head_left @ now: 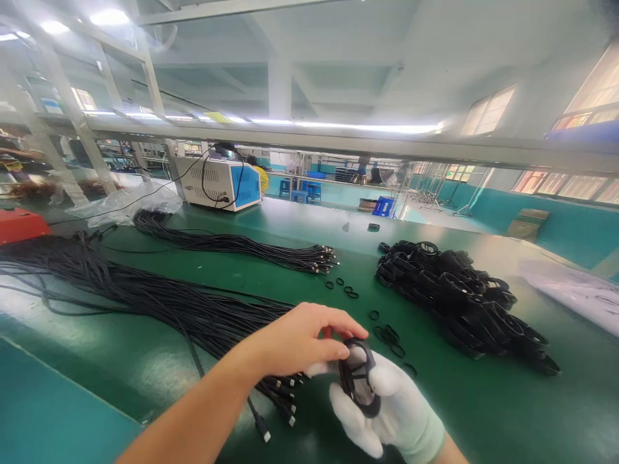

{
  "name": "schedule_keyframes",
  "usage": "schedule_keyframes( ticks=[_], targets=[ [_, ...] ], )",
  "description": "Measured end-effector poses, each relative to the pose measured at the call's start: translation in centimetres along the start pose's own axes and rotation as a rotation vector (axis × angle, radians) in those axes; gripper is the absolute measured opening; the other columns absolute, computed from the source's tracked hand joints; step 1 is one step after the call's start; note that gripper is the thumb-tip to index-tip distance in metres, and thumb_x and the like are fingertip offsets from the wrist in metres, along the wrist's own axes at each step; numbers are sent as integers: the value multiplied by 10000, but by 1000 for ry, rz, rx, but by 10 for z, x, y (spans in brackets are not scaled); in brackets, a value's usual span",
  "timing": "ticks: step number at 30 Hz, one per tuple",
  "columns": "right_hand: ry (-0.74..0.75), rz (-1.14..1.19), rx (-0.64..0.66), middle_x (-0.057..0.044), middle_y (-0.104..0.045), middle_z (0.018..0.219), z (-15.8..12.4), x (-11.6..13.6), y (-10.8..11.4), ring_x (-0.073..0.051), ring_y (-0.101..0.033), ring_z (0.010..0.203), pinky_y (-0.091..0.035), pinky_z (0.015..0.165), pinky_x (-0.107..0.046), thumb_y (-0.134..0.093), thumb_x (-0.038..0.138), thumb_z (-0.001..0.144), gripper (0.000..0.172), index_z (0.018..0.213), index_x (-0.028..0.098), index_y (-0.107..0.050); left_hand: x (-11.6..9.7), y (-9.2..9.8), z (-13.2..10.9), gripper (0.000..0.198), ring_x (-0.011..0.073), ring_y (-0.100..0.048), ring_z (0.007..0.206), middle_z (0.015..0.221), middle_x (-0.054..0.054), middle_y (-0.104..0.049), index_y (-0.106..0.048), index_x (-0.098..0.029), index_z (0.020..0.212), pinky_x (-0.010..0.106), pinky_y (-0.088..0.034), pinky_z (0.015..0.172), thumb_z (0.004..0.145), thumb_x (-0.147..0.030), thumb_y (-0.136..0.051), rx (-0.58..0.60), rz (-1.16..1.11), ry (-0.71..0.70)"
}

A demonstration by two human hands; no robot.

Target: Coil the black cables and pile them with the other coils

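Observation:
In my gloved right hand (pixel 394 403) is a coiled black cable (pixel 358 380), wound into a small loop and gripped between thumb and fingers. My bare left hand (pixel 309 338) reaches over from the left, its thumb and fingertips pinching the coil's upper edge. Whether a small ring is also between those fingertips, I cannot make out. Several small black rings (pixel 397 350) lie on the table just beyond my right hand, with more rings (pixel 340 281) farther off. Under my left forearm runs a thick bundle of straight black cables (pixel 178 306), metal USB-type plugs at its near end.
A large heap of coiled black cables (pixel 449 290) covers the green table's right side. A second cable bundle (pixel 242 247) lies behind the first. Farther back stand a white-and-blue machine (pixel 217 183) and a clear plastic bag (pixel 128 201). A red object (pixel 22 225) sits at far left.

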State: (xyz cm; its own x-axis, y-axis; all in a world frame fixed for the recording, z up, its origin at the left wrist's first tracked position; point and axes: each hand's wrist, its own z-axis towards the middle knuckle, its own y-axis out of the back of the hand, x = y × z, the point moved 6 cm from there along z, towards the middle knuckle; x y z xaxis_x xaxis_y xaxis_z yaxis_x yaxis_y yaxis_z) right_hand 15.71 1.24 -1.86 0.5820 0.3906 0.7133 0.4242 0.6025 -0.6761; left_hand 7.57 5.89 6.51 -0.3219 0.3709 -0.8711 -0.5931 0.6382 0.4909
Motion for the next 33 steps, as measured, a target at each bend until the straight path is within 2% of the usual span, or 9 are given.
schedule_keyframes(
  ticks=[2,4,9,12,16,25,28,31,33],
  targets=[
    [10,15,-58,-125,-613,925,3,0,2,-159,-610,614,-486,486,-259,-507,500,786,515,1121,109,-526,10,0,8,271,126,-557,695,800,2,-633,-685,-211,962,222,-435,620,699,-193,-626,49,-143,59],
    [71,-97,-216,-122,-553,1060,7,6,9,-189,-594,820,-523,634,-312,-555,484,780,472,1089,127,-542,25,2,16,268,121,-555,602,681,-8,-597,-662,-156,913,226,-442,553,655,-228,-674,-32,-251,148],
    [29,-477,-598,-60,-540,976,6,16,29,-202,-576,837,-531,674,-365,-760,260,606,582,1105,178,-474,53,-1,17,240,117,-539,482,562,-26,-561,-573,-132,888,233,-443,470,706,-283,-619,-306,-265,249],
    [25,-429,-528,-109,-545,1074,6,14,29,-248,-595,925,-522,733,-402,-732,317,644,548,1096,162,-463,60,-8,7,154,84,-504,467,615,-10,-579,-561,-144,810,205,-410,447,780,-289,-520,-358,-317,239],
    [27,-427,-466,-88,-602,924,9,12,24,-248,-619,861,-509,745,-421,-753,296,622,477,991,137,-494,64,-26,-3,102,67,-439,469,560,-44,-506,-540,-144,733,172,-343,413,708,-225,-597,-216,-478,255],
    [55,-305,-410,-63,-587,875,8,2,26,-193,-585,823,-508,707,-358,-733,300,662,415,991,131,-544,62,-34,-3,88,71,-450,513,570,-28,-515,-520,-141,684,197,-342,515,735,-206,-552,-164,-596,187],
    [45,-327,-445,-76,-591,893,6,3,28,-201,-584,837,-512,721,-371,-756,273,627,454,1000,124,-546,60,-29,-5,122,89,-468,502,562,-27,-524,-517,-156,677,206,-339,497,766,-239,-520,-187,-431,215],
    [10,-298,-462,-94,-571,996,6,5,25,-252,-571,958,-518,748,-402,-761,244,602,496,1030,138,-534,53,-12,-13,101,119,-527,589,732,-2,-595,-587,-181,810,230,-388,545,761,-178,-498,-406,-74,194],
    [-2,-286,-466,-96,-548,1063,7,5,20,-276,-562,999,-521,747,-420,-754,233,599,513,1051,154,-525,42,-7,-17,318,123,-548,691,926,6,-595,-600,-220,955,245,-427,658,713,-64,-466,-520,135,73]
  ],
)
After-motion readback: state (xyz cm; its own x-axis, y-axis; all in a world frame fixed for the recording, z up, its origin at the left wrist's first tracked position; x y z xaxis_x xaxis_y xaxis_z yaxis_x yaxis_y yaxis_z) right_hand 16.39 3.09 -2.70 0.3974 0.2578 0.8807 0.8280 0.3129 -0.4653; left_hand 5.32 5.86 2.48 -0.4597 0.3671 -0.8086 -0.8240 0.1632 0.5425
